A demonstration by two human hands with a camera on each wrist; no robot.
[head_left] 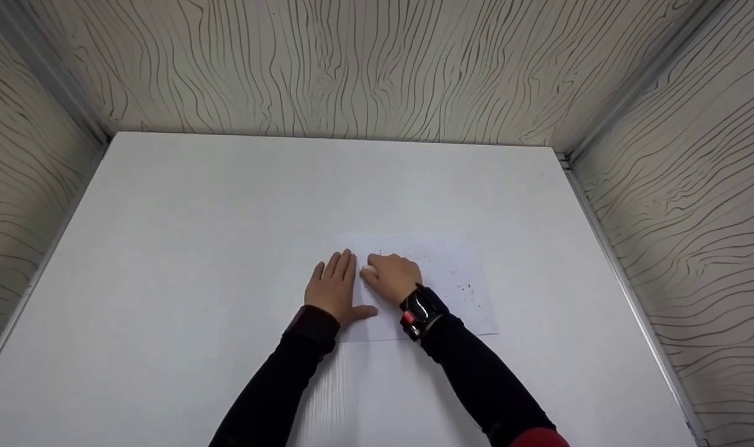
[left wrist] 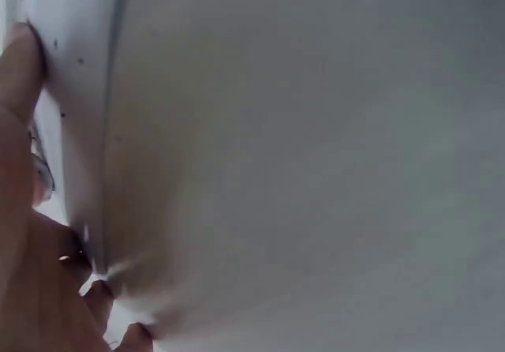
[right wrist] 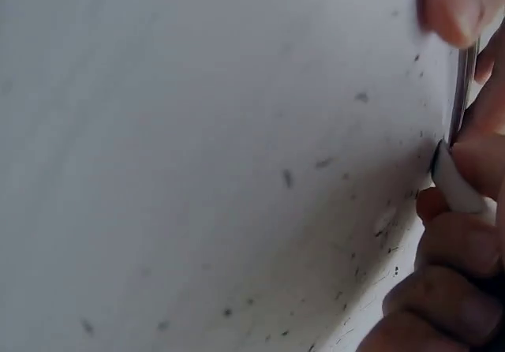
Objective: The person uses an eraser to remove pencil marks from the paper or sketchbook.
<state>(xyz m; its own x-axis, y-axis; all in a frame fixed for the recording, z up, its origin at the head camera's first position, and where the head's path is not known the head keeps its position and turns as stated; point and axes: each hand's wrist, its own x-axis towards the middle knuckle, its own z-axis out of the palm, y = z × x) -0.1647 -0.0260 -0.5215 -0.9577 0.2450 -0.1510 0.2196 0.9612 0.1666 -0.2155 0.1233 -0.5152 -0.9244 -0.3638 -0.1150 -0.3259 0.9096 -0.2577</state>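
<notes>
A sheet of white paper (head_left: 454, 264) lies on the white table. My left hand (head_left: 332, 290) rests flat along the paper's left side, fingers straight and pointing away from me, thumb spread out over the sheet. Just to its right, my right hand (head_left: 394, 276) has its fingers curled and pinches a small white eraser (right wrist: 458, 185) between thumb and fingers. The eraser's dark-smudged tip touches the paper in the right wrist view; the fingers cover much of its body. Dark crumbs (head_left: 465, 287) are scattered over the sheet.
The white tabletop (head_left: 197, 236) stretches out around the paper. Behind it stands a wall with a wood-grain pattern (head_left: 352, 68), and similar panels rise at the left and right edges.
</notes>
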